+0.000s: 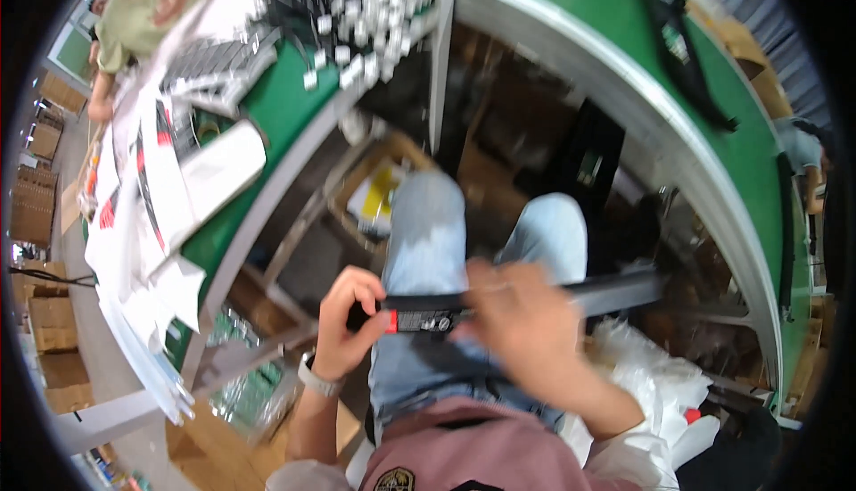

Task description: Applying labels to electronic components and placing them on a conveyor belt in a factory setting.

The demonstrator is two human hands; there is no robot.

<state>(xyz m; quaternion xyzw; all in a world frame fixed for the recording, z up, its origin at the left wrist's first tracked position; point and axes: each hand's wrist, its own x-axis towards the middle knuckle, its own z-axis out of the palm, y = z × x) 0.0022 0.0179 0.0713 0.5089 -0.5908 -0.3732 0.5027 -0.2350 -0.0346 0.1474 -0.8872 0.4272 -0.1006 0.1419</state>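
A long black bar (615, 293) lies crosswise above my lap, its right part looking grey and blurred. Near its left end it carries a black label (426, 321) with white print and a red patch. My left hand (350, 320), with a pale band on the wrist, grips that left end, the thumb by the red patch and the fingers curled over the top. Around the bar, just right of the label, my right hand (526, 317) is closed; motion smears its fingers. The hand hides the bar's middle.
White connectors on black cables (366, 23) crowd the left green table, along with white sheets (218, 179). A dark curved strip (682, 54) lies on the right table. Below are an open carton (343, 183) and clear plastic bags (646, 375). Another person (134, 18) is at far left.
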